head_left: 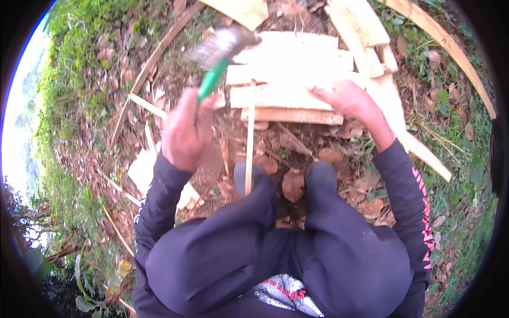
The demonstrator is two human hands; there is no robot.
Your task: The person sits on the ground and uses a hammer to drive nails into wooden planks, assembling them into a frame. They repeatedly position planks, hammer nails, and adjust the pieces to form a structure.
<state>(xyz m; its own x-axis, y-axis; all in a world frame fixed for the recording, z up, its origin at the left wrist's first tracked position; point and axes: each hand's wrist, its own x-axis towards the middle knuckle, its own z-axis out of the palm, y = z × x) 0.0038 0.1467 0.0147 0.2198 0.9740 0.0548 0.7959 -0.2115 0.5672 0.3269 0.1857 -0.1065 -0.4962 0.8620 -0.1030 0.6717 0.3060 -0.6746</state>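
The left hand (186, 130) is shut tight round the green handle of a hammer (220, 53), raised above the work; the head is blurred, so its exact shape is hard to make out. The right hand (347, 100) lies flat and spread on the stack of pale wooden boards (286, 95), gripping nothing, only pressing down on the board edge. A thin wooden strip (249, 138) stands nearly upright between the two hands, its top touching the boards and its foot down by the person's shoes.

As for progress, several boards already lie side by side, but I cannot see a nail or tell whether any board is fastened, so I would judge the hammering far from finished. More planks (360, 32) lie loose beyond the stack, on ground covered with dry leaves (292, 185) and grass. The right fingertips blur into the bright wood, and the dark trousers hide the ground below.
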